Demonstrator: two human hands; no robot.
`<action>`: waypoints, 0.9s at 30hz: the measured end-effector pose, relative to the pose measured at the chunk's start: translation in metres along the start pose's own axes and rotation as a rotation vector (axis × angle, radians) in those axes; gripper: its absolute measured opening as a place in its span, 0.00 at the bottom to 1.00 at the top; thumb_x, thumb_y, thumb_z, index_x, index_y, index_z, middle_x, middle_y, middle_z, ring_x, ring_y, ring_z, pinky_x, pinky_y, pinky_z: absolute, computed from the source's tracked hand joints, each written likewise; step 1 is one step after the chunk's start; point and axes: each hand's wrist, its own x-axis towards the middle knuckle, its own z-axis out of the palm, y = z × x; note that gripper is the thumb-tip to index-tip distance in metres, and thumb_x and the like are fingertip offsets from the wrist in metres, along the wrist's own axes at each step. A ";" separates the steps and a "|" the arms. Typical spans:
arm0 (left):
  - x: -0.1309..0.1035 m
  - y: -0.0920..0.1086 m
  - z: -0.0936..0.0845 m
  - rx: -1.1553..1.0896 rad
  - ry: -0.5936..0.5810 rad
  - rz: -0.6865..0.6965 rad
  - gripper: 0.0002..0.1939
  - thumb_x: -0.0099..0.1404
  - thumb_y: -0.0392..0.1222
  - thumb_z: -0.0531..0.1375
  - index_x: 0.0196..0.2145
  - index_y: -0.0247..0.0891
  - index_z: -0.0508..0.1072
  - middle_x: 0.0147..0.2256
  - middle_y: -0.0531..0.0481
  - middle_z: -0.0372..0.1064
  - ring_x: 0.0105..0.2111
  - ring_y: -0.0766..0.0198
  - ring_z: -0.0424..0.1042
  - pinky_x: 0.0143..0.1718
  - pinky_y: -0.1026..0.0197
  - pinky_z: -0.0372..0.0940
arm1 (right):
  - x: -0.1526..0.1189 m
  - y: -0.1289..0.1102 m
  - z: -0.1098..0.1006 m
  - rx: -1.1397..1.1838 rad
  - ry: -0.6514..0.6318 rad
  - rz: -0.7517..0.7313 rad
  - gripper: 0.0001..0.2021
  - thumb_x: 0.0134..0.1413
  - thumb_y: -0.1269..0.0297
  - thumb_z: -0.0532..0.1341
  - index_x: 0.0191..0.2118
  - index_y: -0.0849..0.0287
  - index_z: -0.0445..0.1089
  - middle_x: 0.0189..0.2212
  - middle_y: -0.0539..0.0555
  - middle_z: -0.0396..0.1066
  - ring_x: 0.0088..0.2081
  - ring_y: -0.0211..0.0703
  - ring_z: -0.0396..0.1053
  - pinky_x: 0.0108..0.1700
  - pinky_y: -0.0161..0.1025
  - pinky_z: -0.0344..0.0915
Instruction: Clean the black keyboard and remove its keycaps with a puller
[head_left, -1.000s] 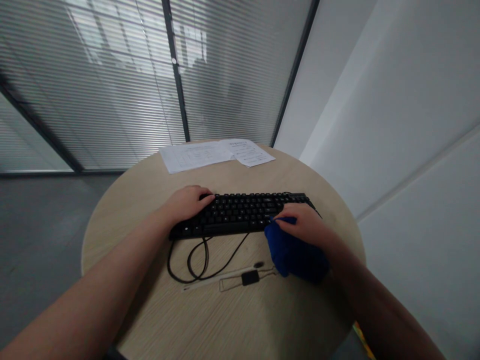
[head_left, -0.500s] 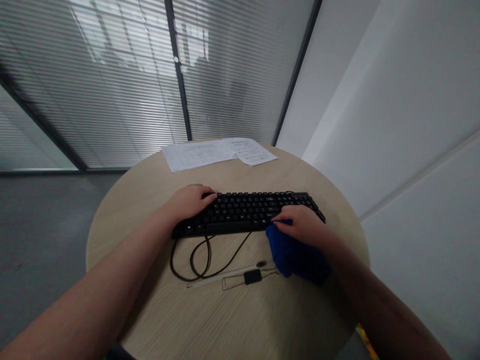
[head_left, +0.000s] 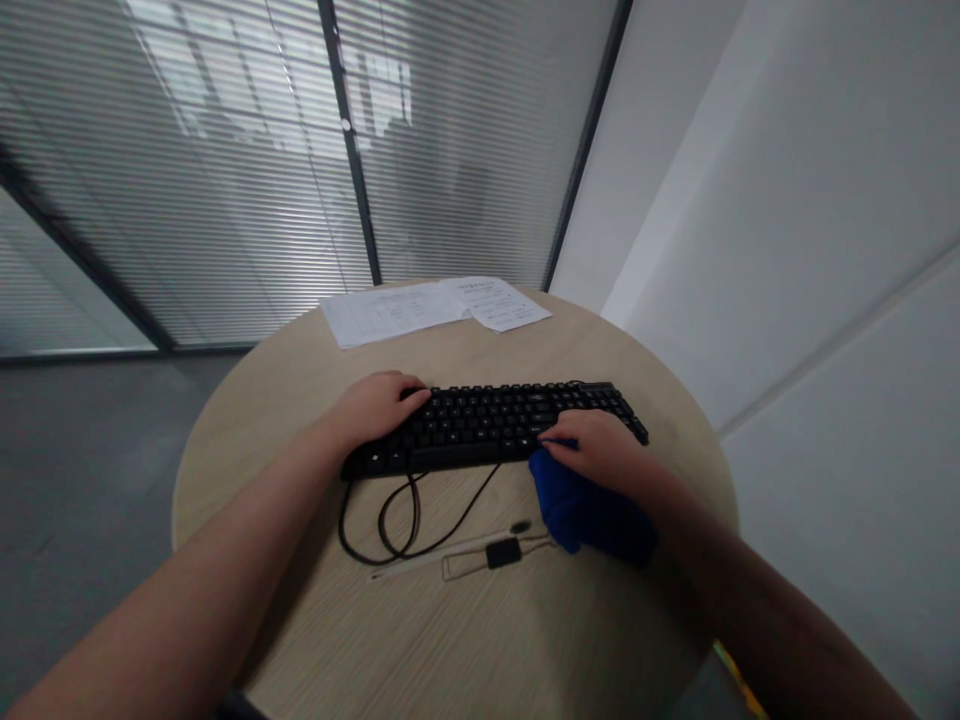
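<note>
The papers (head_left: pixel 397 312) are too blurry to read. The left hand (head_left: pixel 380 407) hides some of the keyboard (head_left: pixel 472 430), the right hand (head_left: pixel 600 446) some blue cloth (head_left: pixel 581 508). The bottom edge cuts off the 2 arms (head_left: pixel 187 590).

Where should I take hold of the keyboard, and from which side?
Probably the keyboard's left end, from the left, where the left hand lies: it is long and flat, so that short end suits one hand. The cable loops off the near edge, and the cloth crowds the right part.
</note>
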 end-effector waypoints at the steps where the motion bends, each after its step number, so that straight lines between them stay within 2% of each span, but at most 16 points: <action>1: 0.000 0.000 0.000 0.002 -0.003 0.001 0.29 0.70 0.58 0.46 0.50 0.40 0.79 0.48 0.43 0.78 0.49 0.50 0.74 0.52 0.53 0.65 | 0.000 -0.001 0.000 0.008 -0.005 -0.024 0.11 0.62 0.64 0.62 0.45 0.55 0.82 0.36 0.55 0.80 0.39 0.46 0.76 0.42 0.41 0.66; 4: 0.001 0.000 0.000 0.004 -0.012 0.007 0.29 0.70 0.58 0.46 0.49 0.39 0.79 0.48 0.42 0.78 0.49 0.50 0.74 0.52 0.53 0.66 | -0.002 0.000 -0.003 0.031 -0.025 -0.070 0.11 0.60 0.65 0.63 0.43 0.54 0.82 0.34 0.54 0.79 0.36 0.44 0.75 0.40 0.39 0.65; 8: 0.000 0.001 -0.002 -0.003 -0.006 0.005 0.29 0.70 0.58 0.46 0.50 0.39 0.79 0.48 0.42 0.78 0.48 0.50 0.75 0.52 0.52 0.66 | -0.003 0.004 -0.008 0.028 -0.027 -0.015 0.09 0.58 0.66 0.63 0.40 0.54 0.82 0.33 0.53 0.79 0.36 0.43 0.74 0.40 0.39 0.65; 13: 0.000 0.001 -0.002 -0.001 -0.008 0.000 0.30 0.69 0.58 0.46 0.49 0.38 0.79 0.47 0.41 0.78 0.48 0.49 0.75 0.52 0.52 0.66 | 0.000 0.002 -0.002 0.010 -0.015 -0.015 0.11 0.61 0.64 0.62 0.44 0.56 0.82 0.37 0.55 0.80 0.39 0.46 0.75 0.42 0.40 0.66; 16: 0.001 0.000 -0.001 -0.006 -0.007 0.009 0.30 0.69 0.58 0.46 0.49 0.38 0.79 0.47 0.42 0.78 0.48 0.50 0.75 0.52 0.53 0.66 | -0.001 0.004 -0.005 0.034 -0.035 -0.052 0.10 0.59 0.65 0.63 0.42 0.56 0.82 0.35 0.54 0.79 0.37 0.45 0.75 0.42 0.40 0.66; 23: 0.001 0.000 -0.001 -0.013 -0.001 0.010 0.29 0.69 0.59 0.46 0.48 0.39 0.79 0.47 0.42 0.78 0.48 0.50 0.75 0.52 0.53 0.66 | -0.023 0.043 -0.030 0.186 -0.029 -0.116 0.07 0.58 0.65 0.63 0.34 0.56 0.81 0.30 0.52 0.78 0.33 0.41 0.75 0.40 0.38 0.66; 27: 0.001 0.000 -0.002 -0.006 -0.006 0.012 0.30 0.69 0.59 0.46 0.49 0.39 0.79 0.48 0.41 0.78 0.48 0.50 0.75 0.52 0.52 0.66 | -0.023 0.051 -0.028 0.176 0.068 -0.102 0.09 0.60 0.64 0.62 0.38 0.55 0.81 0.30 0.53 0.78 0.32 0.41 0.74 0.38 0.38 0.66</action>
